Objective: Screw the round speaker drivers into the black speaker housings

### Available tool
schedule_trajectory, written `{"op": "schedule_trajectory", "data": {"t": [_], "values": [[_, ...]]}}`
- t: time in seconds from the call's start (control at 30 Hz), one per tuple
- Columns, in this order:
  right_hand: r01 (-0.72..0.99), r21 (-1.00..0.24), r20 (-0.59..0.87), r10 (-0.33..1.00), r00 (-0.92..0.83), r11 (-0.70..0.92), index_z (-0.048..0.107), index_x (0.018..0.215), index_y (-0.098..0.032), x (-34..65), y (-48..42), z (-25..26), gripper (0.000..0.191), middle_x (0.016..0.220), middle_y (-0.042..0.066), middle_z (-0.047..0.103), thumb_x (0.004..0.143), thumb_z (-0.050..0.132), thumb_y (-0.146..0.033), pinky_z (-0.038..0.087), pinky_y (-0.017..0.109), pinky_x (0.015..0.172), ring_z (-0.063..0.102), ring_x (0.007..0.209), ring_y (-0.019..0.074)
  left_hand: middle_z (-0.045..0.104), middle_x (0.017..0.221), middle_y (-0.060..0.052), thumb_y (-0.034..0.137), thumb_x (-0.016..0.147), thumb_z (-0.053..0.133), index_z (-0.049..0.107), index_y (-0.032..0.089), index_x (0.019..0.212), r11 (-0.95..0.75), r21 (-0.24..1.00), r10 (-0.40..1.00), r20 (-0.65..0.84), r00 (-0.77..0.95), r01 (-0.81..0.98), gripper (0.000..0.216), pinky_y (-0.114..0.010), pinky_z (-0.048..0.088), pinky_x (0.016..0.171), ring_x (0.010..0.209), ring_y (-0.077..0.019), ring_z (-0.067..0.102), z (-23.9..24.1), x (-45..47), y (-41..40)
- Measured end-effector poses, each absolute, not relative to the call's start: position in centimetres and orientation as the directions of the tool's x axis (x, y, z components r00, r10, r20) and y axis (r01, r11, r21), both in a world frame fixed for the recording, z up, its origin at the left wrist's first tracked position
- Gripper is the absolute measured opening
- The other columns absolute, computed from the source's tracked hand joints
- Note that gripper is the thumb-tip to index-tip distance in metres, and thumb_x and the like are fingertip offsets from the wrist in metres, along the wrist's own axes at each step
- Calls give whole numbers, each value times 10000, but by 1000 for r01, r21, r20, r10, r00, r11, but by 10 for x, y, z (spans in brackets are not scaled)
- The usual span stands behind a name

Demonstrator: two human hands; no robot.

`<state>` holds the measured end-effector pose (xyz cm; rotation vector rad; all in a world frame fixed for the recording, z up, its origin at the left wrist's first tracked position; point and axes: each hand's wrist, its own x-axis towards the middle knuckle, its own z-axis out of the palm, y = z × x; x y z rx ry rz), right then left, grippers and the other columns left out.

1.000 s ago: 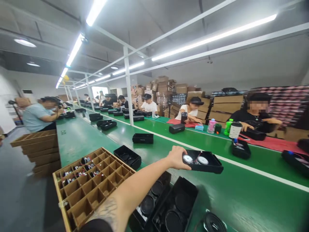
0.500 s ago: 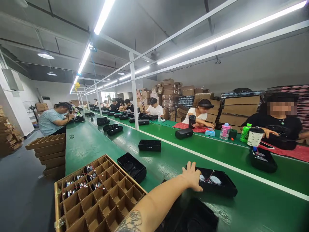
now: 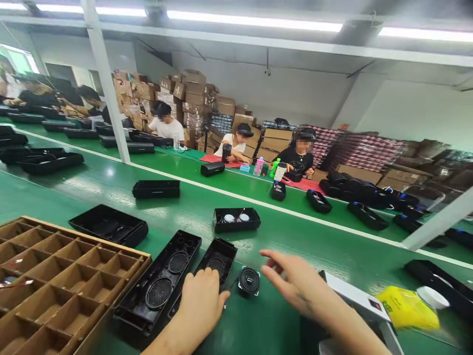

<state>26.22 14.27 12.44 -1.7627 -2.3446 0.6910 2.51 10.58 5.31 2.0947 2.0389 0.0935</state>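
Note:
My left hand (image 3: 203,298) is closed over a black speaker housing (image 3: 221,254), its thumb along the right edge; the fingertips are hidden. Another open speaker housing (image 3: 170,271) with two round mesh grilles lies just left of it. My right hand (image 3: 286,273) is open, fingers apart and holding nothing, above the table. Between my hands sits a small black speaker driver (image 3: 249,282), cone up, a little apart from my right fingertips. Farther off lies a housing with two silvery drivers (image 3: 236,219) inside.
A divided cardboard tray (image 3: 74,276) stands at the left. Under my right forearm is a white-edged device (image 3: 354,291), beside a yellow pouch with a white cap (image 3: 410,305). More black housings (image 3: 157,189) lie along the green table. Co-workers sit across from me.
The view has swung right. My left hand has let go of the housing with the drivers and come back to a nearer housing. My right hand has come into view.

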Motion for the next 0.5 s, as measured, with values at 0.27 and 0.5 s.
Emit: {"op": "schedule_trajectory", "data": {"t": [0.27, 0.5], "values": [[949, -277, -499, 822, -274, 149, 650, 1345, -175, 206, 199, 65, 391, 1305, 110, 675, 1022, 728, -381, 637, 457, 934, 700, 1104, 254, 748, 1152, -67, 375, 1049, 686, 708, 150, 1172, 38, 277, 993, -122, -4, 960, 258, -443, 617, 945, 1018, -213, 737, 41, 36, 100], [933, -361, -466, 865, -184, 4, 674, 1292, -163, 234, 191, 36, 353, 1306, 106, 677, 1017, 732, -376, 608, 496, 1001, 683, 1162, 274, 756, 1115, -89, 160, 1030, 490, 701, 194, 1065, -80, 372, 996, 59, 63, 925, 217, -382, 597, 851, 1028, -270, 768, 49, 23, 62]]}}
